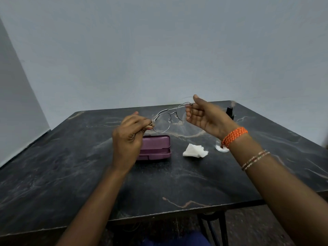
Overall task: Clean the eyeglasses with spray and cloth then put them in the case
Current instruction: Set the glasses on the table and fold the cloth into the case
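Eyeglasses (171,116) span sideways between both hands.

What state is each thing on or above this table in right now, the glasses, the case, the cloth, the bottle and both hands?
Glasses: held up above the table, one end in each hand.
Case: purple, closed, lying flat on the table.
Cloth: white, crumpled, lying on the table right of the case.
Bottle: dark, upright, mostly hidden behind the right hand.
Left hand: pinches the glasses' left end.
Right hand: pinches the glasses' right end.
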